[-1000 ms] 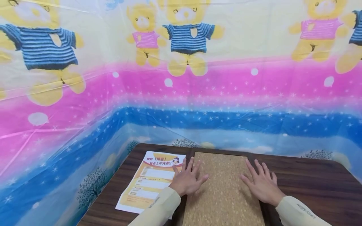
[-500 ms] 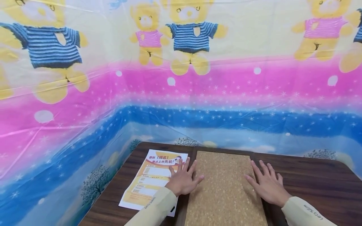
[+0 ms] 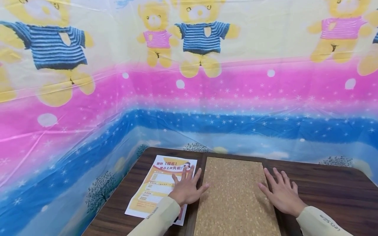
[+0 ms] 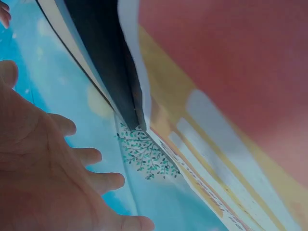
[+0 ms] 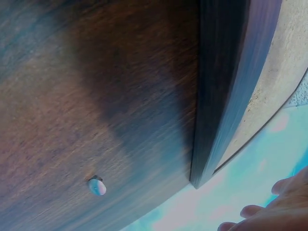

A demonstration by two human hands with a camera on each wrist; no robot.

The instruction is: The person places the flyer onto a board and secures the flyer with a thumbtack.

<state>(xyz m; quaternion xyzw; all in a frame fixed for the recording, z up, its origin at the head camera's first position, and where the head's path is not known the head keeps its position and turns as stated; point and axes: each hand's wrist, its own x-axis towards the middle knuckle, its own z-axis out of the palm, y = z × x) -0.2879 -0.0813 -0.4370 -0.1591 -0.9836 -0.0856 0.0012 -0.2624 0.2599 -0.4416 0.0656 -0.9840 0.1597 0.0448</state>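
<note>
A cork-topped board [image 3: 233, 196] lies lengthwise on the dark wood table. My left hand [image 3: 186, 189], its fingers spread, is between the board's left side and a printed sheet [image 3: 144, 196]. In the left wrist view the palm [image 4: 43, 168] faces the camera with nothing in it, the sheet [image 4: 231, 62] filling the right side. Near the board's right edge is my right hand [image 3: 283, 195], fingers also extended and apart. Only some fingertips [image 5: 252, 211] and part of that hand show in the right wrist view. Whether either hand touches the board cannot be told.
The dark wood table [image 3: 327, 186] extends to both sides of the board. Behind it and to the left hangs a cloth [image 3: 236, 88] printed with bears, snowflakes and trees. A small shiny round spot [image 5: 97, 186] shows on the wood in the right wrist view.
My left hand has shifted left, off the cork, and my right hand a little to the right, so they are farther apart. The whole head view has drifted slightly. Board and sheet appear still.
</note>
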